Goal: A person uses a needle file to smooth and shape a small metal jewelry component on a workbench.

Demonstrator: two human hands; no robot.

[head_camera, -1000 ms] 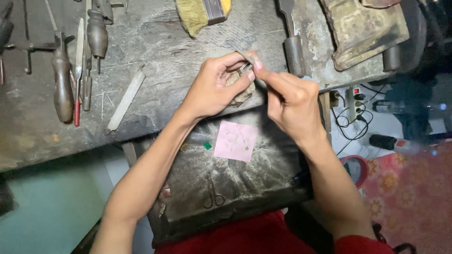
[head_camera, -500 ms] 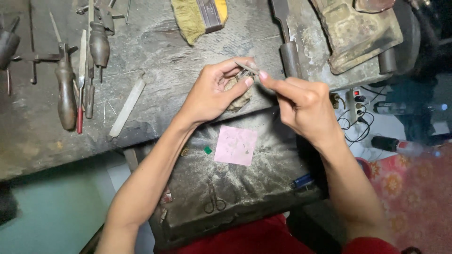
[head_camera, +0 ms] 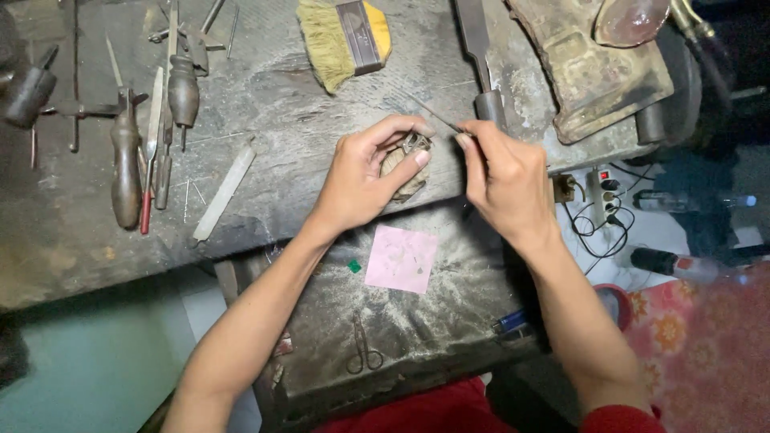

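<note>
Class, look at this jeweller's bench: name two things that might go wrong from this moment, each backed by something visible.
1. The thin tool in the right hand works close to the left hand thumb; a slip might prick it.
2. The small metal piece, pinched on the wooden peg, might drop into the dusty tray and be hard to find.

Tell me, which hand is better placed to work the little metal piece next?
Probably the right hand: it pinches a thin tool whose end meets the metal piece. The left hand is busy gripping the piece against a rounded block at the bench edge.
</note>
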